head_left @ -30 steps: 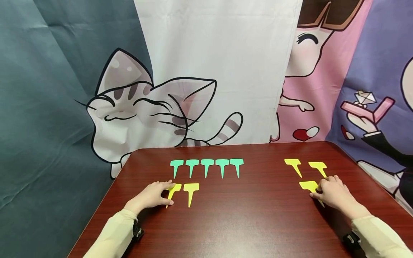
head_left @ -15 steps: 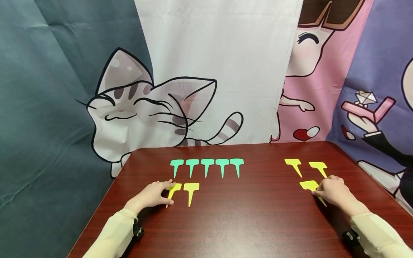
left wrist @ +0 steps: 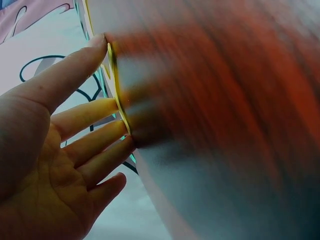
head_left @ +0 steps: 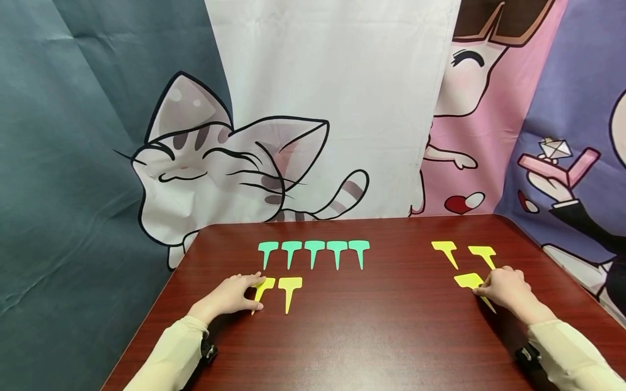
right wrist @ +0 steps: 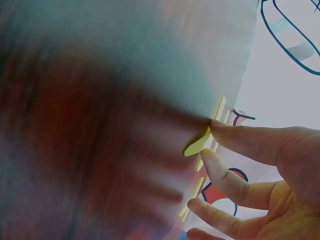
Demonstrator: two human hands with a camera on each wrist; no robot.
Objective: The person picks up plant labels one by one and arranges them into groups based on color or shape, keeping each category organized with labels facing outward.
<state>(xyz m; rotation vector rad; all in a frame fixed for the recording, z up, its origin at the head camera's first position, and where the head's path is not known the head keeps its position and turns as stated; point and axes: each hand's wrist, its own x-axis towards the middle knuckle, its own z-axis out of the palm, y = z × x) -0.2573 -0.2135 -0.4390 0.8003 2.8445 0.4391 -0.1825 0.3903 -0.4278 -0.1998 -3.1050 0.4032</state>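
**Layout Status: Judged Partly Complete**

A printed backdrop is hanging behind the work area. In front of it, a dark red-brown table is carrying all parts.

My left hand is resting at the left of the table. Its fingers are extending nearly straight, thumb set apart; thumb and fingertips are touching the left yellow tag without curling round it. My right hand is working at the right. Its thumb and index finger are closing on the stem of the held yellow tag, whose head is pointing far left. Whether this tag is lying flat or tilting up, I cannot tell.

Five green tags are forming a straight row on the far side, heads far, stems near. On the near side of that row, a second yellow tag is lying just right of the left one. One loose yellow tag and another loose yellow tag are lying slanted at the far right.

I am judging the green row as finished. The near yellow row is counting two, the left one slanting and probably needing alignment. Three yellow tags, including the held one, are apparently remaining unplaced.
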